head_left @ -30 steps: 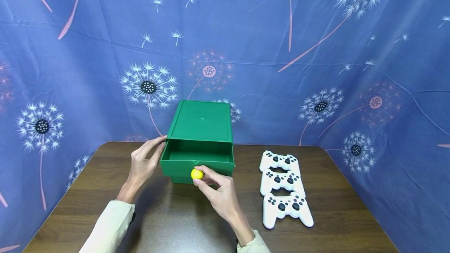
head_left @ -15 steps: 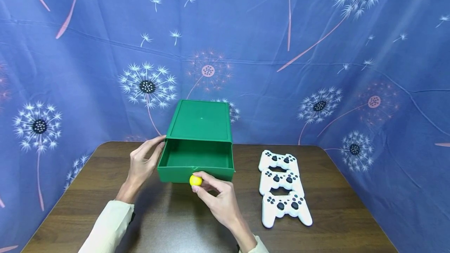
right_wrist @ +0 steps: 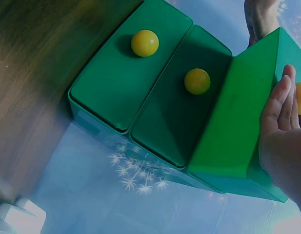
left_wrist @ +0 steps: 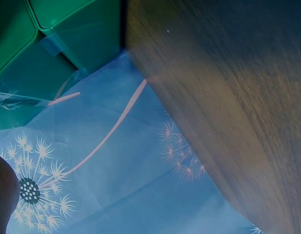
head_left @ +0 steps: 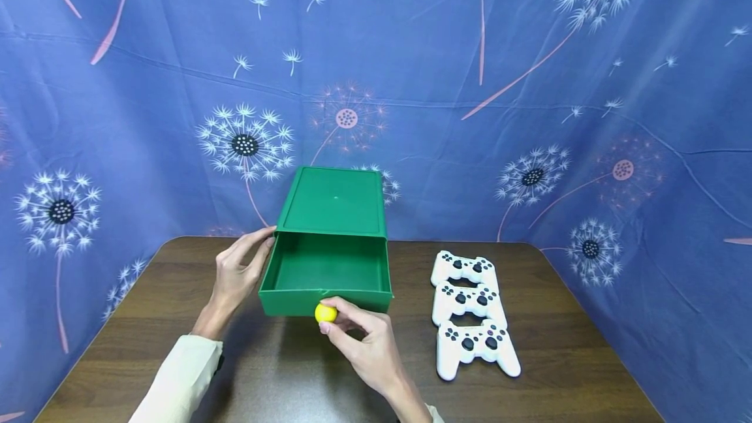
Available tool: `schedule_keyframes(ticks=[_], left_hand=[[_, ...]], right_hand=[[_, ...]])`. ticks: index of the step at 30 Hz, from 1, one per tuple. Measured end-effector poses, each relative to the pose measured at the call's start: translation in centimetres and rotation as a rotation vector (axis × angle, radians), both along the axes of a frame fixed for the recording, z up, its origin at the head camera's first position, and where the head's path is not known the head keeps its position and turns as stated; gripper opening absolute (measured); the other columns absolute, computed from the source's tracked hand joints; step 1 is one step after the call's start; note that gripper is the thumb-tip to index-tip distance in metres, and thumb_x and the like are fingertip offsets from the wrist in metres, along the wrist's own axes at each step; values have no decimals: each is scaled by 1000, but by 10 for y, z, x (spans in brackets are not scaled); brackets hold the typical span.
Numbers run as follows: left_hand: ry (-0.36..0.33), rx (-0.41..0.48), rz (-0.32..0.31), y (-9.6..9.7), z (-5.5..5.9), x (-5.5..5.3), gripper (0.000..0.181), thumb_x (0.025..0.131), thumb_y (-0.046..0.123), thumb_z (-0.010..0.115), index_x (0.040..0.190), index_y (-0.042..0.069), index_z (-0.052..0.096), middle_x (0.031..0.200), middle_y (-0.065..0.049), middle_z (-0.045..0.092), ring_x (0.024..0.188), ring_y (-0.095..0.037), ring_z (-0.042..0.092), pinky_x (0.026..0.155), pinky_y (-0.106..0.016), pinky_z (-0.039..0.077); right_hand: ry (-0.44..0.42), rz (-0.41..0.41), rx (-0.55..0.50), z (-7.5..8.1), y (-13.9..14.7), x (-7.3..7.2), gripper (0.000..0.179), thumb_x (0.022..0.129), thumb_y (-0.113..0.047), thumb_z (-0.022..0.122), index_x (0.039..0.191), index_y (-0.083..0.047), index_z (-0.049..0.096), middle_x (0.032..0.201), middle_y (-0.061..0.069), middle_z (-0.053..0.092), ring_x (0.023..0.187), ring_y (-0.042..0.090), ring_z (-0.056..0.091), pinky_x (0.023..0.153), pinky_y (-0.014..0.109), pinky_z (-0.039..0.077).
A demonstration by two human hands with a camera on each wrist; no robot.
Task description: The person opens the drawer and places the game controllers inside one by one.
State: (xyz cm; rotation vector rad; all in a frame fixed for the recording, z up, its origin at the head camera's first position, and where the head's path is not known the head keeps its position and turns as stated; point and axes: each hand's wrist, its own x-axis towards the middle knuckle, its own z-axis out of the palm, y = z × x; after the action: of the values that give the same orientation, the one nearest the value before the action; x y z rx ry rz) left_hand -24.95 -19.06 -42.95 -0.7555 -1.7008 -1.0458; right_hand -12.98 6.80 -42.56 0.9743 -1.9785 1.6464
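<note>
A green drawer cabinet (head_left: 337,201) stands near the back of the table, with its top drawer (head_left: 331,266) pulled out and its inside bare. My right hand (head_left: 371,344) pinches the round yellow knob (head_left: 325,313) on that drawer's front between thumb and fingers. At the cabinet's left front edge, my left hand (head_left: 235,271) touches the side with extended fingertips. In the right wrist view, two lower drawers (right_wrist: 118,80) sit closed, each bearing a yellow knob (right_wrist: 144,43). Only a dark bit of the left hand (left_wrist: 4,195) shows in the left wrist view.
Three white game controllers (head_left: 470,299) lie in a column on the wooden table (head_left: 564,344), right of the cabinet. A blue cloth (head_left: 423,96) with dandelion prints hangs behind and beside the table. Clear tape (left_wrist: 52,44) sticks to the cabinet's side.
The top drawer has slid farther out toward me, with my right hand drawing back on the knob. My left hand has stayed at the cabinet's left side.
</note>
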Motion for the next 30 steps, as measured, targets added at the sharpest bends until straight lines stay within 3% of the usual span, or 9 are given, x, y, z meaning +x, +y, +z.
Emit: schedule_keyframes(ticks=[7,17,30], left_hand=[[9,-11,13,-1,0,0,52,69,-32,74,115,-7,75,108,-20,75,100,-19,70,95,-16,51],[12,-11,10,0,0,1,53,70,-31,74,116,-5,75,110,-19,75,103,-15,70,95,-16,50],[20,-14,2,0,0,-1,52,71,-30,73,117,-6,74,110,-20,75,101,-20,71,95,-16,51]], right_hand=[[16,14,-6,-1,1,4,29,93,1,75,121,-5,73,95,6,77,81,14,73,71,32,63],[31,-1,0,-5,1,9,33,89,6,75,120,-5,73,93,4,77,79,12,72,69,31,63],[65,5,14,-6,1,12,33,90,6,75,120,-6,73,93,5,77,79,12,72,69,28,62]])
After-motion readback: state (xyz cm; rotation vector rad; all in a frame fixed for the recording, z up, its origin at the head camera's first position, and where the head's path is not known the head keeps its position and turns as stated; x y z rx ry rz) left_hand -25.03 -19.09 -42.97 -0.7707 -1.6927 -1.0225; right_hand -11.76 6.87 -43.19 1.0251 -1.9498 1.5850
